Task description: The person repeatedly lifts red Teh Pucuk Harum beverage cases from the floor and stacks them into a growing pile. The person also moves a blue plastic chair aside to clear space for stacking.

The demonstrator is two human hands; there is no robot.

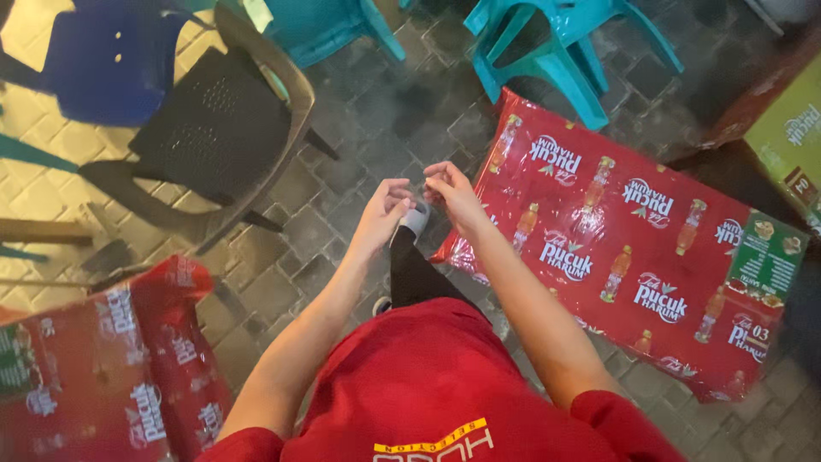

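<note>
Both hands are meeting in front of the red shirt [428, 376], fingertips pinching at something too small to make out. The left hand [385, 210] is curling its fingers inward; the right hand [449, 195] is pinching beside it, nearly touching. Whatever they are working looks tiny and light, a fingertip job, though I cannot tell what it is. Just below them a grey-toed shoe [416, 219] is showing on the paved floor [376, 120]. To the right, a surface under a glossy red printed cloth [624, 239] is catching the light, slick and thin-looking. A dark plastic chair [214, 128] and teal plastic chairs [547, 43] are standing beyond; another red-covered surface [111, 368] is sitting at lower left.
</note>
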